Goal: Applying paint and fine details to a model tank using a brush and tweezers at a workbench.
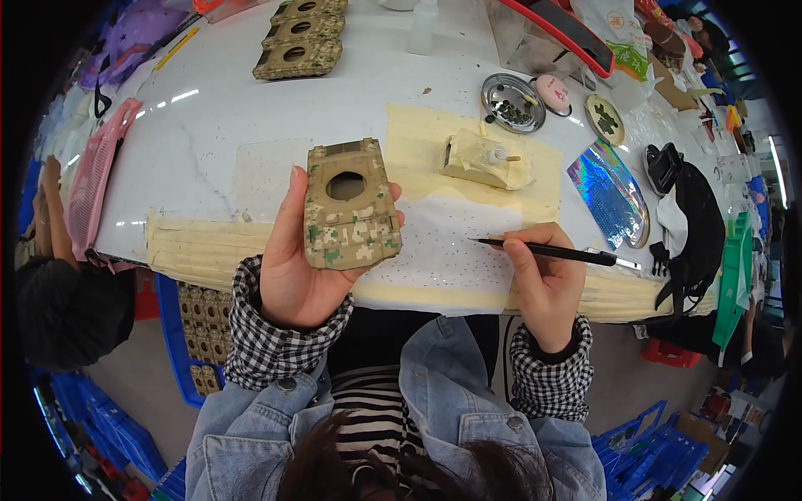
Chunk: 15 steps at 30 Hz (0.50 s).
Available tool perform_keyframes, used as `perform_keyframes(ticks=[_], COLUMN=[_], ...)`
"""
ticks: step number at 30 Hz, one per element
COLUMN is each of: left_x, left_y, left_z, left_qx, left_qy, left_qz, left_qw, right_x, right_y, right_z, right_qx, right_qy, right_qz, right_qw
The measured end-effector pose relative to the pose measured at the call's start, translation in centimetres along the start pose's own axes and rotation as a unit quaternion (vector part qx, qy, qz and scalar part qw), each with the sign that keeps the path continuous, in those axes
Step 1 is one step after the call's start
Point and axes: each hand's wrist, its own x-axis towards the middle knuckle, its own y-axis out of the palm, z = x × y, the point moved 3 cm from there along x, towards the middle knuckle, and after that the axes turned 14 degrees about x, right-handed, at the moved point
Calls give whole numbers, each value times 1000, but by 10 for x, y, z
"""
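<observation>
My left hand (292,280) is wrapped round a model tank hull (352,225) in tan and green pixel camouflage. The hull is tilted up toward me, and its round top opening shows. In my right hand (550,288) is a slim black pen-like tool (564,251), its pointed tip toward the left; its exact kind does not show. The tip is over a white sheet (443,271) dotted with many tiny dark specks, apart from the hull. Beyond that sheet, a small block wrapped in cream tape (480,163) sits on yellowish tape, with a pale nub on top.
Several camouflage hulls (299,52) stand at the back. To the right are a metal dish (511,83) of small dark parts, a round dish (605,119) of green pieces, a shiny holographic pouch (608,190) and a black bag (697,221). A blue crate (173,334) of hulls is below left.
</observation>
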Motion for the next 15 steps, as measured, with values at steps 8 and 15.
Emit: perform_keyframes(ticks=[8,15], left_x=[0,0], left_y=[-1,-1], left_z=[1,0], left_qx=[-13,-16], left_qy=[15,16], left_qz=[9,10], left_qw=[1000,1000], right_x=[1,-2], right_y=[0,-2], right_z=[0,2], right_qx=[-16,15], right_qy=[-14,16], right_qz=[6,-19], right_qw=[1000,1000])
